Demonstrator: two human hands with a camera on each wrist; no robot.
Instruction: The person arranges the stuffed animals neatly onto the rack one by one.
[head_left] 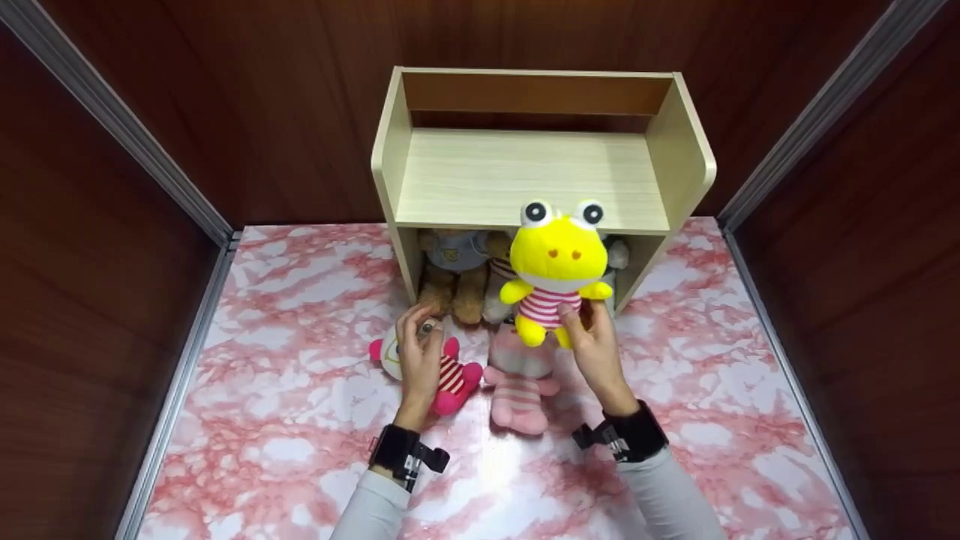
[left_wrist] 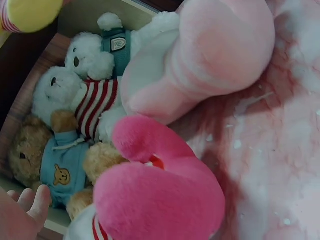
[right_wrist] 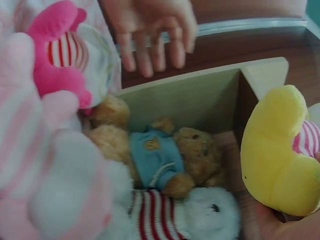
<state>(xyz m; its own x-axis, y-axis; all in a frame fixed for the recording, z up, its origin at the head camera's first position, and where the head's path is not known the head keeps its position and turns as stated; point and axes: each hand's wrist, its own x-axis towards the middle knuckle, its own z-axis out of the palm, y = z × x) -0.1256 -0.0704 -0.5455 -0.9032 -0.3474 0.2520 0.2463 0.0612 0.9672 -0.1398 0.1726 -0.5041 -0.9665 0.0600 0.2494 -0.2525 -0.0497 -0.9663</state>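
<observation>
My right hand (head_left: 600,358) grips a yellow frog plush (head_left: 559,259) by its lower body, holding it upright in front of the shelf (head_left: 532,176). The frog has bulging white eyes and a pink-striped shirt. Above a hot-pink plush (head_left: 465,375) in striped clothes hovers my left hand (head_left: 421,360), its fingers loosely bent and holding nothing. That plush lies on the floor, its head partly hidden by the hand. Beside it a pale pink striped plush (head_left: 517,401) lies with its head toward the shelf.
The lower compartment holds a brown bear (left_wrist: 62,165) in a blue top, a white bear (left_wrist: 95,102) in red stripes and a white bear (left_wrist: 116,50) in green. Dark wooden walls (head_left: 300,112) enclose the pink marbled floor (head_left: 285,450).
</observation>
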